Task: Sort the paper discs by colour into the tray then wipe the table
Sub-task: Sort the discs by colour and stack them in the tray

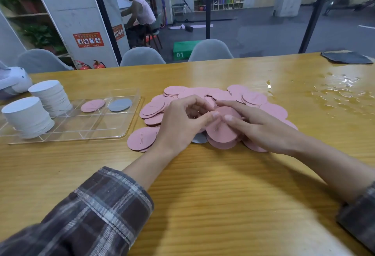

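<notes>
A loose pile of pink paper discs (194,92) lies in the middle of the wooden table. My left hand (182,121) and my right hand (261,127) meet over its near side, both pinching a small stack of pink discs (221,132). A grey disc (199,139) peeks out under that stack. To the left sits a clear divided tray (113,132). It holds two tall stacks of white discs (28,116), one pink disc (93,105) and one grey disc (120,105) in separate compartments.
Spilled water (336,91) shines on the table at the far right. A dark grey cloth (347,57) lies at the far right corner. Grey chairs (210,51) line the far edge. A white bag (14,81) rests at the far left.
</notes>
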`<action>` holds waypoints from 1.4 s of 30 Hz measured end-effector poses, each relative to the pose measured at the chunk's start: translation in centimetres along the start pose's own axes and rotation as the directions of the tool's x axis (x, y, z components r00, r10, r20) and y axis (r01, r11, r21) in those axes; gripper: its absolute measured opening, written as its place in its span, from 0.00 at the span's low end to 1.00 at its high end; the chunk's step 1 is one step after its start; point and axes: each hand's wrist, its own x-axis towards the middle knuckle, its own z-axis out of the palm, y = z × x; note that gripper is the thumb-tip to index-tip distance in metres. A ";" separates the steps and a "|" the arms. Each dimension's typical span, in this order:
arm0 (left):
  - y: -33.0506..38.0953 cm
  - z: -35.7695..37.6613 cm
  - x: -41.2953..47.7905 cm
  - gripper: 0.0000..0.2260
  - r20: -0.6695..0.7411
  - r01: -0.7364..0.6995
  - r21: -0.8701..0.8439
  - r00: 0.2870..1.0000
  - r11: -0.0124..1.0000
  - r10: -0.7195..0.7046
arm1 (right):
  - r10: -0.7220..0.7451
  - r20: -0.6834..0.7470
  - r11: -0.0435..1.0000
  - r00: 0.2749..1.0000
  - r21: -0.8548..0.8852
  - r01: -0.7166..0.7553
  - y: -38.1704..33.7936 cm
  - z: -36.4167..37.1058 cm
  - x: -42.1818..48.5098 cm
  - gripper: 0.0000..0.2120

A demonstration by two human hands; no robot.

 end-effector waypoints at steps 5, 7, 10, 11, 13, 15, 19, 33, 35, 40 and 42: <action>0.0 0.0 -0.1 0.05 -0.008 -0.026 0.038 1.000 0.999 0.027 | 0.016 0.017 0.999 1.000 -0.040 -0.016 0.2 0.2 0.1 0.21; 0.0 0.0 0.1 0.04 0.000 -0.034 0.053 0.999 0.998 0.034 | 0.027 0.010 0.999 1.000 -0.037 -0.027 0.0 0.1 0.1 0.22; -0.1 -1.3 1.0 0.04 -0.040 -0.066 0.142 0.997 0.988 0.073 | 0.021 0.000 0.999 1.000 -0.042 -0.021 0.0 -0.1 0.0 0.21; -0.4 -2.0 1.4 0.04 -0.057 -0.076 0.216 0.994 0.974 0.090 | 0.019 -0.017 0.999 1.000 -0.048 -0.020 0.1 -0.2 0.0 0.21; -1.3 -3.6 1.8 0.02 -0.041 -0.068 0.401 0.995 0.913 0.092 | 0.000 -0.080 0.995 0.997 -0.102 -0.008 0.1 -0.4 -0.1 0.22; -2.3 -4.5 1.7 0.03 0.024 -0.043 0.550 0.999 0.834 0.036 | -0.035 -0.148 0.984 0.988 -0.179 0.008 0.3 -0.5 0.0 0.24; -3.2 -4.6 1.7 0.13 0.090 -0.017 0.639 0.995 0.769 -0.053 | -0.050 -0.204 0.952 0.978 -0.307 -0.015 1.0 -0.7 0.5 0.27; -1.2 -4.2 1.0 0.09 0.198 -0.152 0.662 0.980 0.734 0.024 | -0.017 -0.172 0.954 0.985 -0.297 -0.035 2.0 -0.5 1.0 0.25; -0.7 -4.3 0.8 0.04 0.223 -0.184 0.605 0.973 0.775 0.057 | 0.014 -0.199 0.968 0.980 -0.244 -0.063 2.2 -0.7 1.0 0.24; -0.7 -4.1 0.6 0.04 0.266 -0.143 0.516 0.964 0.845 0.001 | 0.039 -0.205 0.977 0.978 -0.196 -0.080 2.5 -0.7 1.1 0.24; -0.9 -4.2 0.7 0.12 0.246 -0.118 0.557 0.969 0.822 -0.028 | 0.042 -0.202 0.980 0.978 -0.184 -0.080 2.4 -0.6 1.0 0.24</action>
